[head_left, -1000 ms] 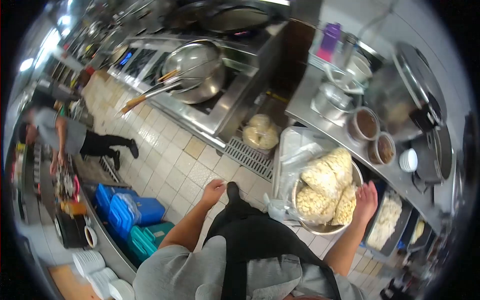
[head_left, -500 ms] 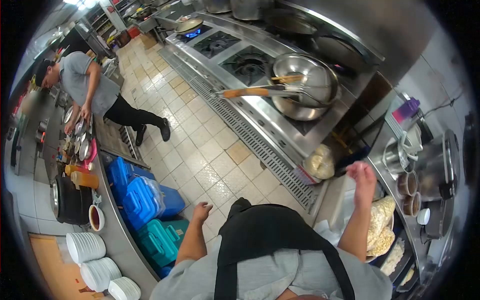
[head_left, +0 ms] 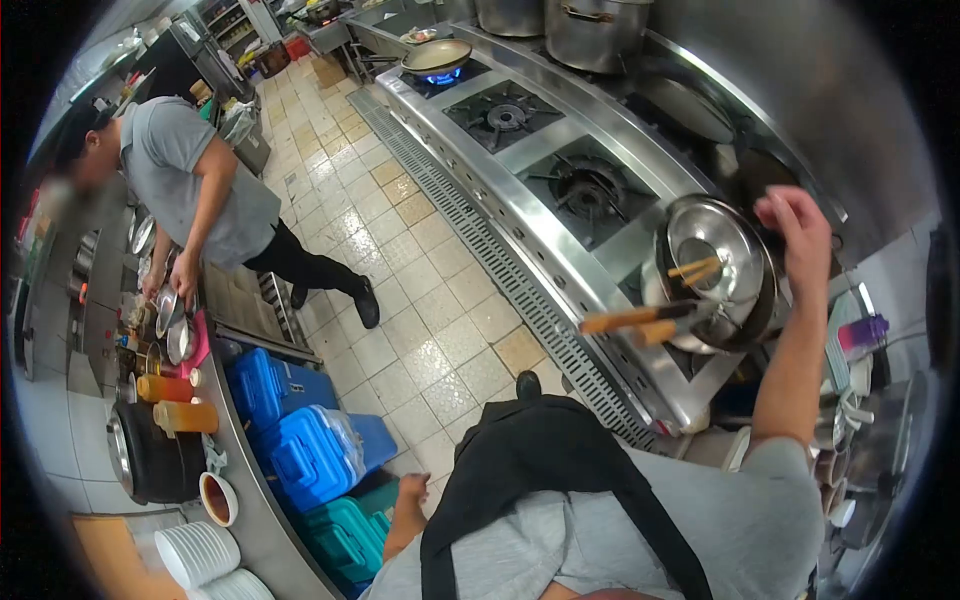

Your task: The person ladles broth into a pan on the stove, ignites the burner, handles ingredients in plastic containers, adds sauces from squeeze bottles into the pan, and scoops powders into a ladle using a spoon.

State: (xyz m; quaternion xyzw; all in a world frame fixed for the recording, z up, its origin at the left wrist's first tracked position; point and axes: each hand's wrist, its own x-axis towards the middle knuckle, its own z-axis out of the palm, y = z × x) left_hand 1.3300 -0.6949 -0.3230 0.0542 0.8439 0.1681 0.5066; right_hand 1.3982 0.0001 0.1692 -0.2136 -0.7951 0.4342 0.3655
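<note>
Basically, right hand (head_left: 797, 225) held half-open near round silver metal bowl (head_left: 705, 235), parked on steel stove (head_left: 545, 140), wooden handles (head_left: 620, 319) turned outward, probably kept clear of heat. Left hand (head_left: 412, 488) hung low by teal plastic bin (head_left: 345, 535), grip can't be told.

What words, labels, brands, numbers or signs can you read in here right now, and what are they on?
None can be read.
Purple container: any print is too small and blurred.
Orange bottles: no lettering I can make out.
Blue tubs: no legible marking.
Metal bowl near the right hand: no writing I can make out.
</note>
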